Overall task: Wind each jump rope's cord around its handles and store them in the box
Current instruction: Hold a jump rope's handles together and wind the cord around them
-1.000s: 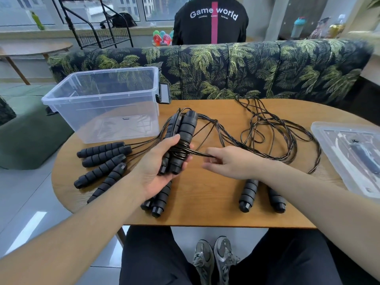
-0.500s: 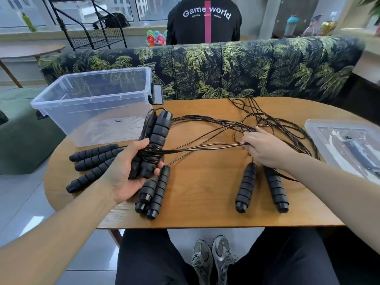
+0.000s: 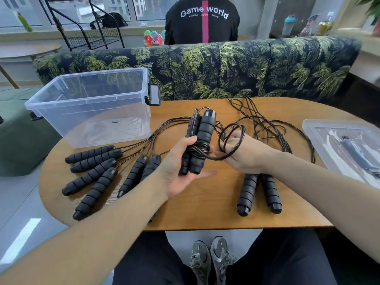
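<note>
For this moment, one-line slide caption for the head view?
Left hand grips paired handles while right hand loops cord around them.

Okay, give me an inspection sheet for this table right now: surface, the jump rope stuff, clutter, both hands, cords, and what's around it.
Surface: oval wooden table, bare wood at the near edge.
Job's things: pair of black foam handles held upright, cord partly wound round their middle; six more black handles lying left, two black handles lying right; clear plastic storage box, no ropes in it.
Clutter: clear plastic lid at the right edge.
Grippers: left hand grips the held pair; right hand holds cord loops.
Cables: loose black cords tangled at the back.
Surroundings: palm-print sofa, person in black shirt behind.
</note>
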Tool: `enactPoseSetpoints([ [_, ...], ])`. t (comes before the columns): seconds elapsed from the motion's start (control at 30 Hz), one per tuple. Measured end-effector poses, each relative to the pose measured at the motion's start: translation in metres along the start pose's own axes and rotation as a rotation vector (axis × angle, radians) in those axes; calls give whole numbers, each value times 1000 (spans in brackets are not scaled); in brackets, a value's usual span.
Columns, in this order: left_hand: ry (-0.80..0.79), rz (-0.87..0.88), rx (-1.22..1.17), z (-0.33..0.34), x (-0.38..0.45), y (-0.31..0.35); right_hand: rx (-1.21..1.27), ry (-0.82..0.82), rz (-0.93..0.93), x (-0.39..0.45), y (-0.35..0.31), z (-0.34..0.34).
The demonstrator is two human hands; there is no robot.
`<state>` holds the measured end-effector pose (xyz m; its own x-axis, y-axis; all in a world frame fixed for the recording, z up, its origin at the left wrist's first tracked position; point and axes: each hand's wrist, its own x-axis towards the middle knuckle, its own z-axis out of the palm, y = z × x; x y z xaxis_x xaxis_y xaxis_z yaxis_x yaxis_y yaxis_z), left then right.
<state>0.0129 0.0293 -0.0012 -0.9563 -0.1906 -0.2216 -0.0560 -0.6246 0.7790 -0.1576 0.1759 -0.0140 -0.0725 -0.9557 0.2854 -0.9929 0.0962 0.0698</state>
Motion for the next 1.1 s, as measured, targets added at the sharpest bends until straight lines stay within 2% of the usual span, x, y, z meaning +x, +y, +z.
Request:
enactPoseSetpoints([
  [0.07,-64,25,-111,6,4,-4,-30,-148,31,0,-3,1],
  [0.17,-131,40,-105,9,6,-5,-119,-304,47,-1,-7,-1],
  [0.33,-132,2,-75,12,11,-4,-35,-360,-41,-3,-9,6],
  [0.47,-7,19,-65,14,17,-2,30,-359,2,-2,-9,12],
  [0.67,217,27,98,-19,15,32,-159,-365,150,-29,26,11],
  [0.83,297,4,248,-53,-5,53,-113,-404,366,-37,45,11],
  [1.03,412,7,515,-72,-19,54,-112,-453,321,-35,40,8],
  [1.1,436,41,547,-71,-19,48,-154,-421,242,-31,34,9],
])
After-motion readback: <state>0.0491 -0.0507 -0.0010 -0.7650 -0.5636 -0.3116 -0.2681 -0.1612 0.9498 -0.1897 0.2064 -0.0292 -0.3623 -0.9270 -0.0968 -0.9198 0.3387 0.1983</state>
